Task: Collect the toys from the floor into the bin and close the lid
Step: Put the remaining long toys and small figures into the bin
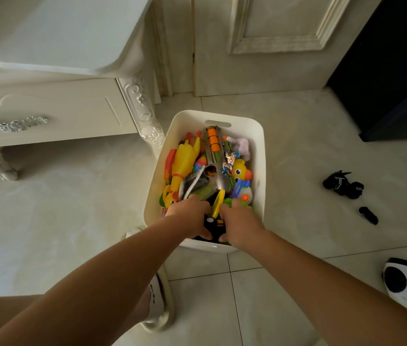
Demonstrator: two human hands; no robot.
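Right now both grips are down inside the white bin [256,136], at its near end. Left grip [189,214] and right grip [240,224] sit side by side, fingers curled over and thumbs on the near edge of a black toy [213,227] with small yellow and orange bits on it. Each grip wraps one side of it, so neither is spread. The toy sits among the pile, just inside the bin's near wall. Bin is heaped: yellow rubber chicken [185,158] on the left, grey-and-orange toy blaster [213,151] down the middle, yellow duck [240,171] on the right. Bin stands open-topped on the tiled floor [297,146]. Out on the floor, well apart to the right: black toy motorbike [342,184] and a small black piece [368,216].
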